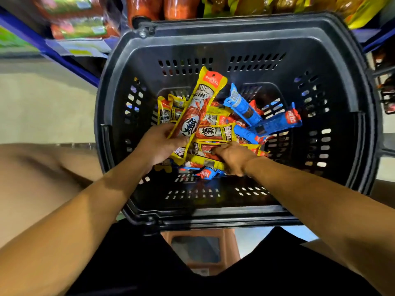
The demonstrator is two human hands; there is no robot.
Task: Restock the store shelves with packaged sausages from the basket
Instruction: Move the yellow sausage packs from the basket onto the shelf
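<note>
Left hand (159,144) grips a yellow sausage pack (197,105), right hand (233,158) pinches another in the basket (350,99). Light, slippery film, so grab mid-body.

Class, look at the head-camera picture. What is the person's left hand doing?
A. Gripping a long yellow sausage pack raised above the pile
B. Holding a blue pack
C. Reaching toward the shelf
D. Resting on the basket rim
A: the left hand curls round the lower end of a yellow sausage pack that angles up over the other packs inside the black basket.
</note>
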